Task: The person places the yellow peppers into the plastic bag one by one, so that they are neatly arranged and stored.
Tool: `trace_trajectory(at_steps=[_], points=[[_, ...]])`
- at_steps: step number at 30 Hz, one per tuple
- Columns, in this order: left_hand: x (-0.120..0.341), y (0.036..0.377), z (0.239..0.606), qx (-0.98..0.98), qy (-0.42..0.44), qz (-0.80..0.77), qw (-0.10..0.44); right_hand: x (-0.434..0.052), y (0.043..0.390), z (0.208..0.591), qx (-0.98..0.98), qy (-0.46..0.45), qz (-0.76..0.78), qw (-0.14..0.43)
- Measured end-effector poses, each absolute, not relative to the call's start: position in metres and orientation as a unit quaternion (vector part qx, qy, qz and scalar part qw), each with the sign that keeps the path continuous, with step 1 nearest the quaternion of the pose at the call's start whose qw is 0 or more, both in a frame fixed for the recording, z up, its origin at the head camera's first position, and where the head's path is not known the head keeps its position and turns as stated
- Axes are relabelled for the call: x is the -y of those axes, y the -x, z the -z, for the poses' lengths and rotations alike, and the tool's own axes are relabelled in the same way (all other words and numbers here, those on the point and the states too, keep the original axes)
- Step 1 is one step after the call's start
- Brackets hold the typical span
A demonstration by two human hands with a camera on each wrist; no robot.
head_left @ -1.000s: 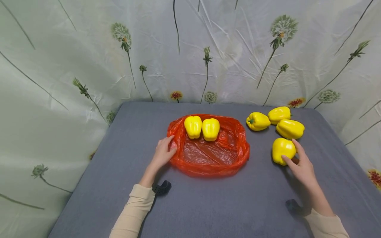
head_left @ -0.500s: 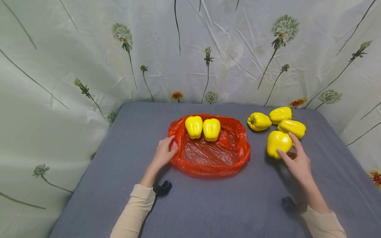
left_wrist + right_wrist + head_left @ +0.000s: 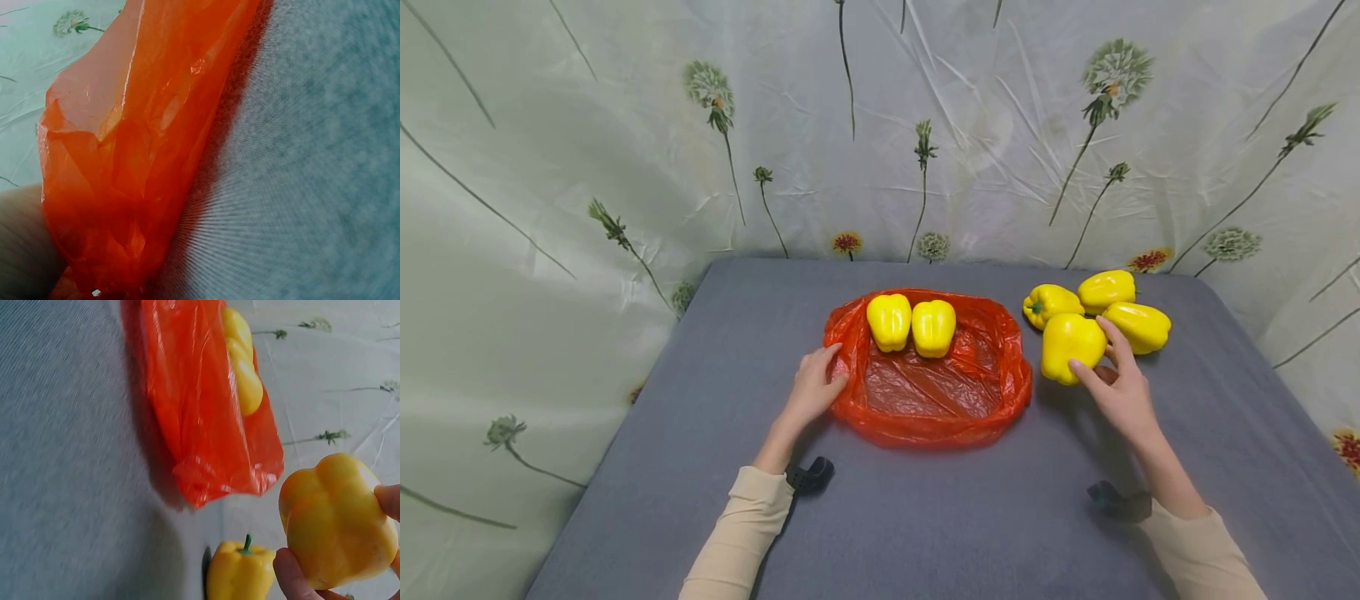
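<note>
A yellow bell pepper (image 3: 1072, 348) is held up off the table between the thumb and fingers of my right hand (image 3: 1123, 392). The same pepper (image 3: 337, 522) fills the lower right of the right wrist view, its lobed end showing. My left hand (image 3: 811, 385) pinches the left rim of a red plastic bag (image 3: 917, 429), which stands wide open at the middle of the table. Inside it, at the back, two more peppers stand side by side, a left one (image 3: 889, 322) and a right one (image 3: 933, 328). In the left wrist view the bag (image 3: 131, 169) hides most of that hand.
Several things lie at the back right: a pepper with its green stem forward (image 3: 1051, 305), another pepper (image 3: 1107, 290) behind it, and a third pepper (image 3: 1141, 327) beside my right hand. Grey cloth covers the table (image 3: 940, 525). A flowered curtain (image 3: 865, 167) hangs behind.
My right hand has lifted the pepper and carried it left and away from me, closer to the bag. My left hand stays at the bag's rim.
</note>
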State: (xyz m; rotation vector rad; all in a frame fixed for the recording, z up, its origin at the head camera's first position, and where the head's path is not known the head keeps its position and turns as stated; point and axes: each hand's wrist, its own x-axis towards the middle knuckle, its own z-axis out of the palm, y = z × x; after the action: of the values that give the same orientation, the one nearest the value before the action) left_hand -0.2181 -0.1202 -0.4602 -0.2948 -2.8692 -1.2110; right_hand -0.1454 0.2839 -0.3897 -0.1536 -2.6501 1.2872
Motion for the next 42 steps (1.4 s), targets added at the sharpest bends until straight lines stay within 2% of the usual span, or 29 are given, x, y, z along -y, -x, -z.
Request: trace_trajectory(at_steps=[14,27,42], points=[[0.120,0.218,0.459,0.919,0.096,0.383,0.011,-0.252,0.164,0.390,0.868,-0.035,-0.492,0.050],[0.120,0.218,0.458,0.920,0.096,0.380,0.006,-0.222,0.188,0.399,0.850,-0.049,-0.521,-0.063],[0.120,0.218,0.458,0.918,0.097,0.384,0.008,-0.215,0.213,0.415,0.867,-0.015,-0.493,-0.068]])
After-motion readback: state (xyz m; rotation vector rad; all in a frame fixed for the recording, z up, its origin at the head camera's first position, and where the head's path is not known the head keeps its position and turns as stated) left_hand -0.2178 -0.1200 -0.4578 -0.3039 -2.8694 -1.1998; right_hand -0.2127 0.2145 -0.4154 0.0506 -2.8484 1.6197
